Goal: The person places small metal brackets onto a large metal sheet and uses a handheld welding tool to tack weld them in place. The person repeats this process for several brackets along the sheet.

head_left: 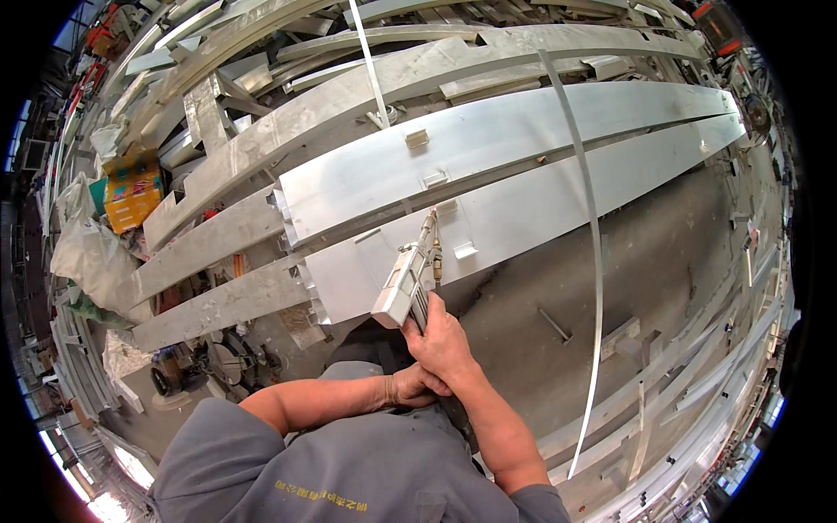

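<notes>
My right hand (443,343) grips the handle of a silver, boxy handheld welding gun (403,281) with a slim nozzle. The nozzle's tip is at a small metal bracket (447,207) on the nearer long sheet-metal panel (558,209); whether it touches cannot be told. Another small bracket (466,250) is on the same panel, closer to me. Beyond a narrow gap lies a second panel (540,116) with its own small brackets (418,139). My left hand (417,385) is closed beneath my right wrist; what it holds is hidden.
Grey metal beams (214,273) support the panels' left ends. Two pale strips, one long and curved (596,261), cross the view. At left are an orange patterned package (134,192), a plastic bag (91,257) and a machine with a disc (231,357). Metal profiles (689,383) lie at right.
</notes>
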Demonstrator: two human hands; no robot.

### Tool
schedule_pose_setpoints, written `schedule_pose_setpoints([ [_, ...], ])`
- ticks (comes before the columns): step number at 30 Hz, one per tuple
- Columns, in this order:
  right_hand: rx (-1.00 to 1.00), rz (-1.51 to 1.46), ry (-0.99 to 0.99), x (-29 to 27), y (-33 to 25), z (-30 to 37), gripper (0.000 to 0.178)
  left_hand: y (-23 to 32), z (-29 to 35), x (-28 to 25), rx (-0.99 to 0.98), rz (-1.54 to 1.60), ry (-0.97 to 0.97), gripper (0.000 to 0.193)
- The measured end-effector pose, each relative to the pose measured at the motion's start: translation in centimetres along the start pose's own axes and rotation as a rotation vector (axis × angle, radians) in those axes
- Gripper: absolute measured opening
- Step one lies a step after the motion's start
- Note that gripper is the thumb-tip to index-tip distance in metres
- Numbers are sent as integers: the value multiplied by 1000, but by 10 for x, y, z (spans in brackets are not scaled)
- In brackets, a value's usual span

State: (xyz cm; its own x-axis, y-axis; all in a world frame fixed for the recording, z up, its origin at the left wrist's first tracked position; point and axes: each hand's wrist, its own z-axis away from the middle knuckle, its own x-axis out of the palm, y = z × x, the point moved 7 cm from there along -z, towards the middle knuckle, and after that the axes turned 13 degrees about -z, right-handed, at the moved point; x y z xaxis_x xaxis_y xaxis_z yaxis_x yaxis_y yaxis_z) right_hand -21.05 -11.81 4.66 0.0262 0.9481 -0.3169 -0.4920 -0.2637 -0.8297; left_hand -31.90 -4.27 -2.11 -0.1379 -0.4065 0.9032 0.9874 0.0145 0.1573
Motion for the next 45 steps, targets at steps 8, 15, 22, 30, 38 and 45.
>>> schedule_pose_setpoints([
  [8,30,12,6,2,-2,-3,51,0,-1,-7,17,20,-12,43],
  [15,73,17,12,3,-4,-5,48,3,1,-5,-13,4,-5,41],
  [22,144,80,-38,5,-6,-4,59,9,4,-1,2,-15,-29,47],
  [30,159,66,-32,9,1,-1,59,2,5,-6,-10,-4,-66,49],
  [38,71,6,31,9,-5,11,50,-3,14,1,-21,5,-108,49],
  [45,4,17,40,12,-11,2,58,-4,12,-17,-4,-56,-58,46],
])
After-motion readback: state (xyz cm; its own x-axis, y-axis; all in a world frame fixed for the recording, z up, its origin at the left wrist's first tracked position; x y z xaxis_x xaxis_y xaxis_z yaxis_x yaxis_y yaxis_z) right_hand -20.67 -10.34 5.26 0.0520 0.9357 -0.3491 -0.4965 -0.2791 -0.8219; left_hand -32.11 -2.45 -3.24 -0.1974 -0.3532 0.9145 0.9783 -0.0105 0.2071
